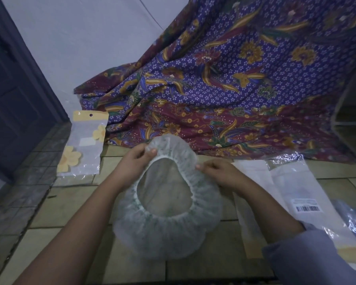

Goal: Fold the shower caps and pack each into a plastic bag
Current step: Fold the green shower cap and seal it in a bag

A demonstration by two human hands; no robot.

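Cap [167, 233], translucent white with a faint green print, sits in the middle of your view between your two arms, over the tiled floor [56, 202]. Its elastic opening faces you. You cannot tell whether its near edge rests on the tiles.

At far left stands a dark door [12, 89], with a pale wall [80, 48] beside it. Near the door's foot a flower bag [84, 145] lies flat on the floor. It is clear plastic with a yellow header strip, a punched hole and two yellow flowers, and it lies well apart from the cap.

Your left grip [132, 163] pinches the cap's elastic rim at its far left, thumb and fingertips pressed together on the gathered edge. Behind the cap a purple and maroon patterned cloth [234, 89] drapes down from above and spreads onto the floor, and the cap's far edge overlaps its hem in your view.

Your right grip [218, 171] pinches the rim on the right side, fingers curled in on the elastic. Between the two grips the rim is drawn into a rounded, pear-like opening.

Right of that grip a flat bag [249, 175] lies on the tiles, partly under your forearm. Just beside it is a barcode bag [296, 192], white with a printed label. More crinkled plastic shows at the right edge, too blurred to make out. A grey sleeve [308, 258] covers your right forearm at lower right.
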